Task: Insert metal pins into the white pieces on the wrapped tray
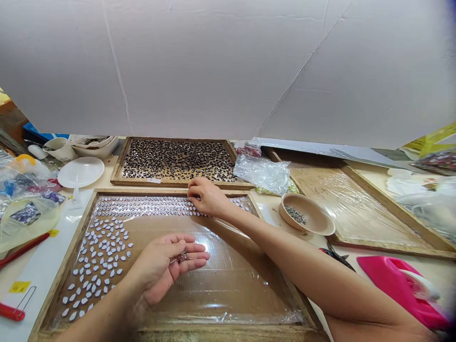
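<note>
A wooden tray (67, 266) lined with clear film lies in front of me, with rows of small pale teardrop pieces (103, 251) along its far edge and left side. My left hand (167, 266) hovers over the tray's middle, palm up, fingers loosely curled around several small metal bits (183, 257). My right hand (208, 195) reaches to the tray's far edge, fingertips pinched down on the top row of pieces; what they hold is too small to make out.
A second tray of dark beads (176, 159) sits behind. A tan bowl (313, 221) with small metal parts stands right, by a film-lined tray (392, 213). White plate (80, 171), plastic bags (263, 173), red tools (21, 249) and a pink object (399, 282) lie around.
</note>
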Motion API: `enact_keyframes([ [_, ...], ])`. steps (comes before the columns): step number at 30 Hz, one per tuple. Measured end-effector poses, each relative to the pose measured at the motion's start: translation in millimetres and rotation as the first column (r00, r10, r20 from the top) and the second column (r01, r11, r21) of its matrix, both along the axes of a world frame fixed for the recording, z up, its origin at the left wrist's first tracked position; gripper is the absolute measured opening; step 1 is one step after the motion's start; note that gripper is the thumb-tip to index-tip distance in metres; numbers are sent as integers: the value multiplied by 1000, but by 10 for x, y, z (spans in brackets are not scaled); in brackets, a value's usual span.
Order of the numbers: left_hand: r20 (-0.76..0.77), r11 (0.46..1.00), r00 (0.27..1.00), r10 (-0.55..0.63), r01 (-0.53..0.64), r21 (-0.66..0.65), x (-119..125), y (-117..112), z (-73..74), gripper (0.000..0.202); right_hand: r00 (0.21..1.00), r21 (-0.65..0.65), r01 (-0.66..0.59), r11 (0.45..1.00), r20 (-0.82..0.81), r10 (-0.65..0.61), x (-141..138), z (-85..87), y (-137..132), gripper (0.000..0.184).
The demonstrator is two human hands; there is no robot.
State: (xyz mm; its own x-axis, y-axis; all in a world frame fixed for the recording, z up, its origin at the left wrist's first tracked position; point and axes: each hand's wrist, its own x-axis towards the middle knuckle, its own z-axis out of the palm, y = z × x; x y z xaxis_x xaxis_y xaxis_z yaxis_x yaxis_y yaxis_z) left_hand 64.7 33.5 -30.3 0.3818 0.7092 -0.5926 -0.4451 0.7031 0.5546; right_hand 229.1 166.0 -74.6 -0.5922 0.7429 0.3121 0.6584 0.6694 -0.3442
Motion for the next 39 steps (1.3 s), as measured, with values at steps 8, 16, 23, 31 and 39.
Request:
enact_keyframes([
  [8, 12, 999, 1000, 27, -27, 30, 19, 9, 11, 12, 999, 13, -36, 999, -18, 36, 78, 85, -11, 14],
  [16, 161, 992, 980, 119, -112, -51, -4, 38, 28, 33, 966, -160, -179, 971, -217, 142, -43, 551, -778, 17],
  [23, 223, 990, 965, 135, -123, -68, 0, 39, 15, 36, 980, -285, -175, 943, -143, 139, -245, 487, -1030, 17],
  [31, 226, 990, 964, 142, -134, -51, -8, 33, 16, 36, 996, -322, -89, 943, -46, 79, -286, 457, -1003, 13],
  [39, 130, 988, 981, 145, -138, -66, 3, 31, 17, 30, 990, -250, -134, 959, -68, 120, -220, 508, -1046, 19],
])
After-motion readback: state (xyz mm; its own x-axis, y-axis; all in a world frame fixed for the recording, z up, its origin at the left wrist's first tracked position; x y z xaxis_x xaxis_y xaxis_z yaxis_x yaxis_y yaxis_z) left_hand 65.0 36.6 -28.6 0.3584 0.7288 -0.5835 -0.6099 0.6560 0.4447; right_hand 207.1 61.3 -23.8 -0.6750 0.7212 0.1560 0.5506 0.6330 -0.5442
